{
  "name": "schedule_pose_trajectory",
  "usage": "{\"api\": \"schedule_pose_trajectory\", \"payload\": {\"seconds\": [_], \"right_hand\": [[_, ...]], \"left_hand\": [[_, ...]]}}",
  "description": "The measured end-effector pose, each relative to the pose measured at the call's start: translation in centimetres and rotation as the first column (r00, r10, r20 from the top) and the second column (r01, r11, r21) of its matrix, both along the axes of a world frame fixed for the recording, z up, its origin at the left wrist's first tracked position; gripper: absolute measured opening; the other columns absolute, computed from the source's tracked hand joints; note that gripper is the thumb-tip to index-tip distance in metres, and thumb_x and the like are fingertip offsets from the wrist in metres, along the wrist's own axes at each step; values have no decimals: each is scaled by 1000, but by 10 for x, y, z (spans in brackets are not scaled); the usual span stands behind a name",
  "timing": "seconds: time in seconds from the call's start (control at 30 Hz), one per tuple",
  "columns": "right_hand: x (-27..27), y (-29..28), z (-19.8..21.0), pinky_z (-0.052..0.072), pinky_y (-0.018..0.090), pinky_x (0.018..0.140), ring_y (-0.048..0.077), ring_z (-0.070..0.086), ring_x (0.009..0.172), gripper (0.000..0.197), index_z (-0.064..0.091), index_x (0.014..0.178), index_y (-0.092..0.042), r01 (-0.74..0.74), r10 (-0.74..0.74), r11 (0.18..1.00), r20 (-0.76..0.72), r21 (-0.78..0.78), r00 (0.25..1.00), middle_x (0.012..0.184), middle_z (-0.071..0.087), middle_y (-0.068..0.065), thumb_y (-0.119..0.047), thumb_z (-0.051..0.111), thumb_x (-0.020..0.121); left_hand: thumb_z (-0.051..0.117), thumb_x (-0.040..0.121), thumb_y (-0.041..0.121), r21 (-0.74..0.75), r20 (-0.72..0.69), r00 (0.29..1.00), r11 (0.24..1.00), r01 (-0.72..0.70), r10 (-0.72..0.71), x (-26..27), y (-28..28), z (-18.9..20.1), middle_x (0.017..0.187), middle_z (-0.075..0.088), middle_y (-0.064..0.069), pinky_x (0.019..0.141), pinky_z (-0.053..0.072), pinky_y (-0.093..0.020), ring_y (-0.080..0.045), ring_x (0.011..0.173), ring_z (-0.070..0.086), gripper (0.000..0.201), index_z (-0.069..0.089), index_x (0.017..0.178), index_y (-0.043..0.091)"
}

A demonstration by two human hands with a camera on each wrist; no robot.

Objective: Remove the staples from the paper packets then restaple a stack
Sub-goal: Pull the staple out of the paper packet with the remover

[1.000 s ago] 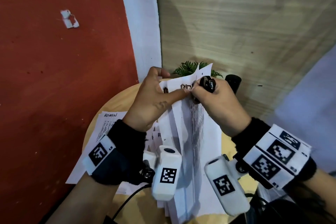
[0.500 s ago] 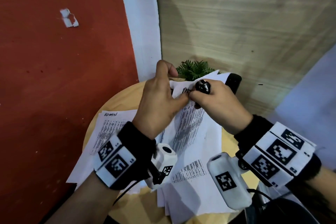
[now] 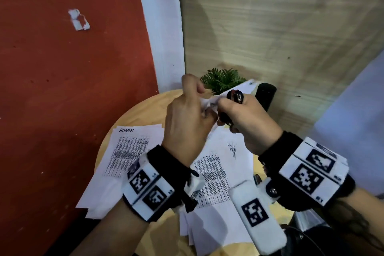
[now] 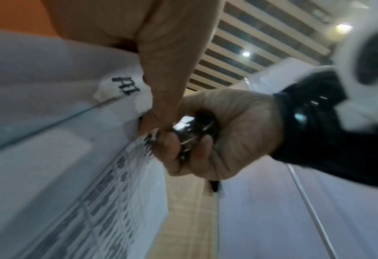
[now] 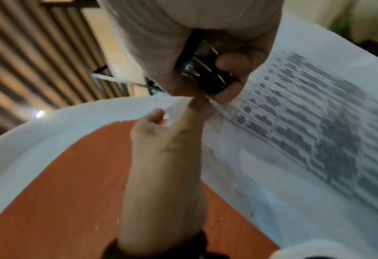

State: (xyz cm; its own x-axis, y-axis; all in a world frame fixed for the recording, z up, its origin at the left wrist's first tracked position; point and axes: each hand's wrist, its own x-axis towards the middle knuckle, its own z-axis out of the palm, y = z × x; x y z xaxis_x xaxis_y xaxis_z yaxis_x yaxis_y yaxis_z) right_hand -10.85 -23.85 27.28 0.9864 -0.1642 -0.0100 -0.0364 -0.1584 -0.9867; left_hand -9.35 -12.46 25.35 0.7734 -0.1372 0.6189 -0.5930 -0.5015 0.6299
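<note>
A stapled paper packet (image 3: 218,164) printed with tables is raised off the round wooden table (image 3: 145,110). My left hand (image 3: 187,116) pinches its top corner (image 4: 125,87) between thumb and fingers. My right hand (image 3: 243,114) grips a black staple remover (image 3: 234,96) with metal claws (image 5: 203,73) pressed against that same corner, right beside the left fingertips (image 5: 156,115). The two hands touch at the corner. The staple itself is hidden. In the right wrist view the packet (image 5: 316,122) hangs down to the right.
More printed sheets (image 3: 128,151), one marked ADMIN, lie spread on the table under my wrists. A black stapler (image 3: 266,95) stands behind my right hand, next to a small green plant (image 3: 222,79). A red wall is at left and a wood panel behind.
The packet has swung from hanging upright to lying flatter over the table. My left hand has turned over on the corner, and both hands have closed together there.
</note>
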Motion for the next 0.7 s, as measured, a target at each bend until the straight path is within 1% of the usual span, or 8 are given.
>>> {"api": "schedule_pose_trajectory", "payload": {"seconds": [0.1,0.2,0.27,0.33,0.4,0.53,0.63,0.7], "right_hand": [[0,-3,-1,29,9,37,17,47,53,38,42,52,-17,44,-35,995,89,-95,995,47,41,-5,-1,52,84],[0,-8,-6,40,26,49,21,43,54,38,44,47,-21,45,-14,968,128,-245,992,47,39,-8,-9,56,81],[-2,-11,-9,44,40,60,30,49,60,29,48,52,-18,49,3,896,117,-442,993,51,47,-3,-15,57,80],[-4,-14,-14,35,38,56,31,47,63,30,42,56,-14,102,-33,789,123,-606,992,55,46,3,-18,55,82],[-4,-16,-17,30,34,53,29,43,65,32,38,58,-14,144,-85,679,118,-720,989,58,44,2,-24,53,84],[-1,-23,-19,30,30,61,28,47,75,19,48,75,-17,113,-125,500,58,-859,990,78,49,3,-30,51,89],[1,-27,-18,30,29,64,29,54,92,4,52,88,-19,128,-99,469,92,-874,991,89,47,0,-22,53,86],[4,-32,-18,35,31,67,28,53,100,19,53,104,-17,172,-47,532,174,-829,984,105,48,2,-17,56,85]], "left_hand": [[72,69,6,-83,-67,997,996,26,-31,4,9,2,58,48,4,50,33,-32,-13,50,46,45,35,94,15],[70,69,4,-139,-108,993,990,30,-45,6,16,7,45,47,15,42,28,-10,2,41,45,41,38,94,11],[68,70,-4,-160,-152,985,985,57,-82,12,19,7,46,54,24,40,27,-7,3,38,44,41,38,95,10],[67,72,-9,-219,-203,968,971,99,-145,19,21,6,51,55,31,42,30,-6,5,39,45,42,38,96,9],[64,75,-15,-310,-274,931,939,151,-241,23,24,5,56,60,29,46,41,-9,6,45,52,42,36,98,7],[69,74,-13,-370,-361,864,905,212,-351,27,31,3,57,65,16,51,51,-22,-3,51,58,48,37,94,16],[72,72,-11,-363,-388,841,901,236,-376,26,34,6,59,65,16,50,51,-24,-4,51,59,49,39,93,17],[79,67,-3,-353,-401,840,908,226,-365,24,37,9,63,67,7,55,54,-36,-19,58,62,51,42,92,20]]}}
